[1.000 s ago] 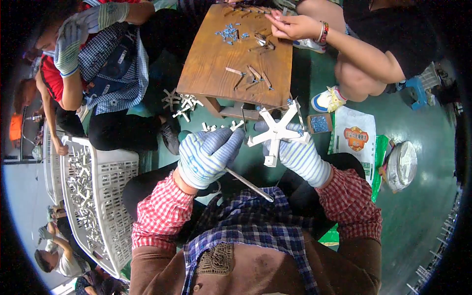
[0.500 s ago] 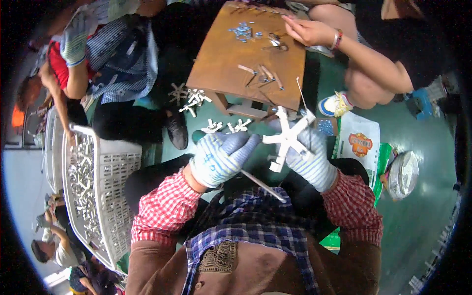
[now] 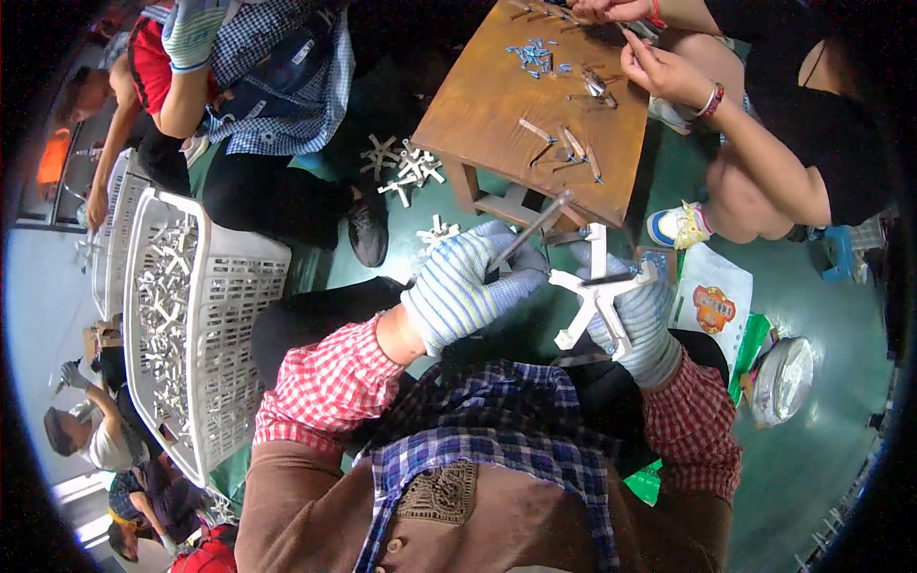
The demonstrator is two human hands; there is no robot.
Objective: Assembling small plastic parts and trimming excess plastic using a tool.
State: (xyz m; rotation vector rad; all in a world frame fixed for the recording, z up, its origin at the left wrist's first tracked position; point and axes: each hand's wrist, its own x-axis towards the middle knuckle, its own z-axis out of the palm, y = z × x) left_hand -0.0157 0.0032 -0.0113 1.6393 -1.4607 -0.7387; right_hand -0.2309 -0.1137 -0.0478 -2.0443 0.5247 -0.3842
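My left hand [image 3: 473, 286], in a striped knit glove, is closed round a slim metal rod [image 3: 537, 227] that slants up and away to the right. Its fingertips are close to a white star-shaped plastic part [image 3: 599, 298] with several arms. Behind that part, my right hand [image 3: 642, 320], gloved alike, grips it; most of its fingers are hidden. A dark narrow strip lies across the star's middle, and I cannot tell what it is. Beyond my left hand, more white star parts [image 3: 413, 172] lie on the floor.
A low wooden table [image 3: 478, 119] ahead bears small blue pieces [image 3: 533, 57] and metal parts. A co-worker's hands [image 3: 669, 69] work over its far right. At left stands a white slatted basket [image 3: 234, 334] of star parts. A white printed sack [image 3: 712, 296] lies right.
The rod in my left hand has swung from pointing toward me to pointing away. The star part has turned in my right hand. The whole view has shifted somewhat.
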